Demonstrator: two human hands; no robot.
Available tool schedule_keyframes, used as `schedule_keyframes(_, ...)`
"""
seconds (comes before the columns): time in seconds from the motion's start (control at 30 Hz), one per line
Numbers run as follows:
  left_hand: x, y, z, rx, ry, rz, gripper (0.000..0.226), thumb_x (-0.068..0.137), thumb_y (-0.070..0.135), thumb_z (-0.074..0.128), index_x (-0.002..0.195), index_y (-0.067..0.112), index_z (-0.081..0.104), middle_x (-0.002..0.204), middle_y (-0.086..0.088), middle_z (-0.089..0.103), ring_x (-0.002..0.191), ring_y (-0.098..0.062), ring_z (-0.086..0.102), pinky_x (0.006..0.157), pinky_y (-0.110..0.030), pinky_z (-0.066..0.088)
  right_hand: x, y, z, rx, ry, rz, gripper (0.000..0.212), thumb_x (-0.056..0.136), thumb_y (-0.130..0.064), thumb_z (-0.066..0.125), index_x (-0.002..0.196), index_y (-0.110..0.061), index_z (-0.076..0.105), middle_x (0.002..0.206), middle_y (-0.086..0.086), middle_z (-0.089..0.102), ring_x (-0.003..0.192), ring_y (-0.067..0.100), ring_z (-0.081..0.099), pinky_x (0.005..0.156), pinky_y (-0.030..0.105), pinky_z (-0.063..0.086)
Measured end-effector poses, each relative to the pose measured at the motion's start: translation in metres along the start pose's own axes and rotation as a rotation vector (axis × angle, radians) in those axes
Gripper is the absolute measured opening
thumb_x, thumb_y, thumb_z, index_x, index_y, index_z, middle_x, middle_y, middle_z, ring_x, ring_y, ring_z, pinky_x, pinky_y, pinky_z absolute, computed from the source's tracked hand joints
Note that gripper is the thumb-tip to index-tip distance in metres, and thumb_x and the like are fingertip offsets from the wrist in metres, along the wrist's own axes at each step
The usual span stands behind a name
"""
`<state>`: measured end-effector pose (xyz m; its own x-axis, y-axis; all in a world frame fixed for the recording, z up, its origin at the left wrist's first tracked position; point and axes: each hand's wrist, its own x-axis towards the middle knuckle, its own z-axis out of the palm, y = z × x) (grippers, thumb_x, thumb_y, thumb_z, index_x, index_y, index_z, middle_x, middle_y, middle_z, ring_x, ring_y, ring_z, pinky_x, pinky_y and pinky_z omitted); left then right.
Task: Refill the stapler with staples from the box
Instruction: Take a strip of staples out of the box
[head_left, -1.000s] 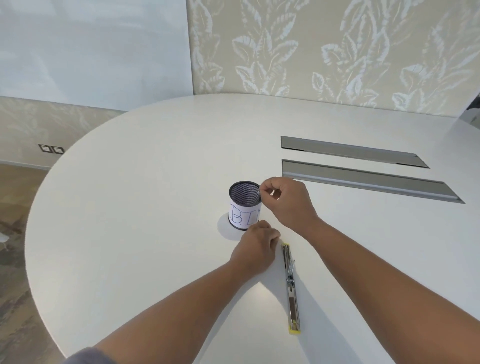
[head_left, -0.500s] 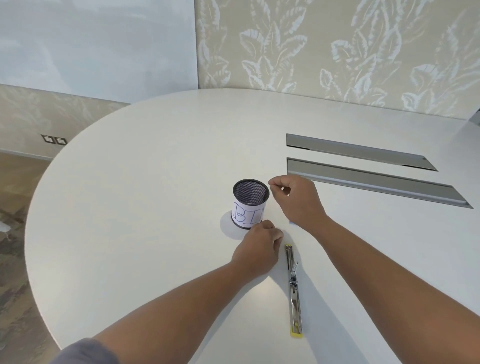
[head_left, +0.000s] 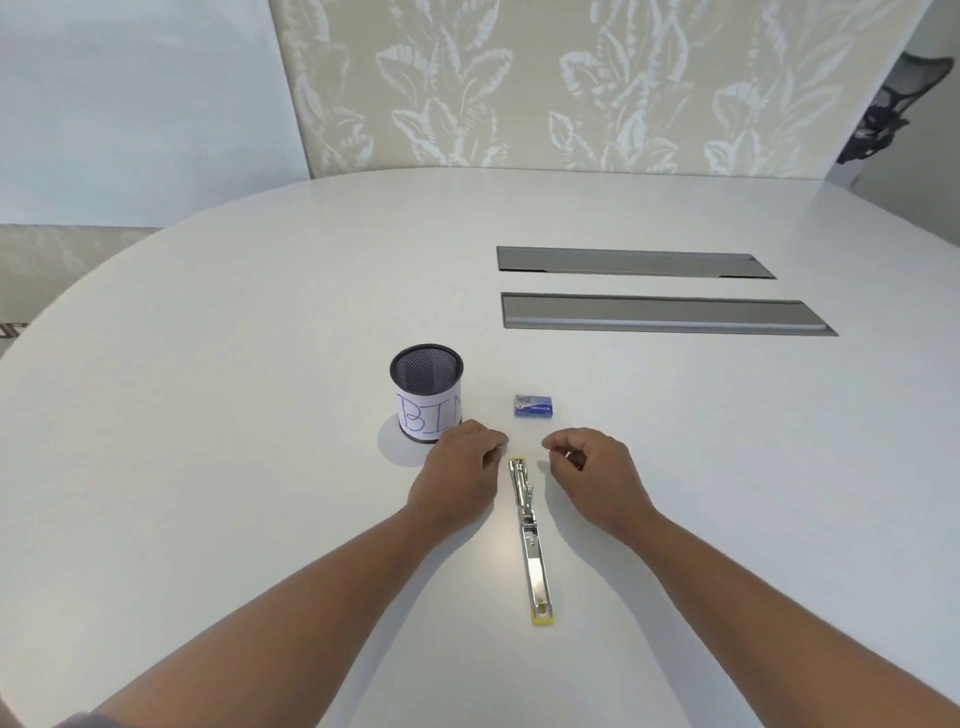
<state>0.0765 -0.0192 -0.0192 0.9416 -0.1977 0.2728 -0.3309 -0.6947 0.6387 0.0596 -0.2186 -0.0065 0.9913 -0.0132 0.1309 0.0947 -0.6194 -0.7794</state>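
white oval table (head_left: 260, 364), leaf-patterned wall panel (head_left: 519, 78), pale wall (head_left: 130, 104).

White rounded table (head_left: 218, 415). Centre frame: mesh cup (head_left: 427, 399) labelled "BIN", blue staple box (head_left: 533, 406) to its right, opened stapler (head_left: 530, 535) lying flat below them.

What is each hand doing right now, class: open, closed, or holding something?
Left hand: fingers curled, resting on the white table; nothing visibly held.
Right hand: fingers loosely curled; whether it pinches anything cannot be told.
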Motion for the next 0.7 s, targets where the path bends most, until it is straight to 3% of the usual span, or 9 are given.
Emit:
schedule_keyframes(0.23, 0.014, 0.003, 0.002, 0.042, -0.030, -0.001, 0.025, 0.097, 0.010, 0.053, 0.117, 0.012, 0.070, 0.102, -0.005, 0.065, 0.103, -0.027, 0.054, 0.091, -0.038, 0.047, 0.002, 0.008, -0.006, 0.016, 0.043, 0.011, 0.018, 0.087, -0.017, 0.071, 0.093, -0.034, 0.071, 0.082, -0.012, 0.070, 0.078, -0.001, 0.061, 0.069, 0.003, 0.041)
schedule_keyframes(0.47, 0.032, 0.008, 0.013, 0.054, -0.035, -0.001, 0.026, 0.091, 0.002, 0.052, 0.111, 0.010, 0.067, 0.098, -0.004, 0.061, 0.097, -0.027, 0.057, 0.088, -0.040, 0.047, 0.025, 0.018, -0.004, -0.041, 0.129, 0.056, 0.021, 0.088, -0.014, 0.066, 0.106, -0.020, 0.074, 0.086, -0.011, 0.067, 0.074, -0.006, 0.060, 0.070, 0.003, 0.039)
schedule_keyframes(0.6, 0.042, 0.010, 0.018, 0.030, -0.041, -0.027, 0.041, 0.094, 0.004, 0.052, 0.133, 0.012, 0.059, 0.121, -0.005, 0.062, 0.115, -0.026, 0.056, 0.101, -0.037, 0.044, 0.039, 0.018, 0.001, -0.113, 0.127, 0.062, 0.029, 0.089, -0.017, 0.063, 0.117, -0.020, 0.070, 0.093, -0.011, 0.063, 0.081, 0.008, 0.061, 0.080, 0.028, 0.049)
schedule_keyframes(0.7, 0.052, 0.013, 0.023, 0.012, -0.045, -0.034, 0.040, 0.095, 0.004, 0.055, 0.134, 0.010, 0.058, 0.136, -0.004, 0.059, 0.123, -0.026, 0.053, 0.098, -0.027, 0.036, 0.047, 0.017, 0.005, -0.198, 0.129, 0.057, 0.026, 0.088, -0.021, 0.058, 0.111, -0.024, 0.069, 0.096, -0.008, 0.066, 0.086, 0.016, 0.062, 0.077, 0.034, 0.051)
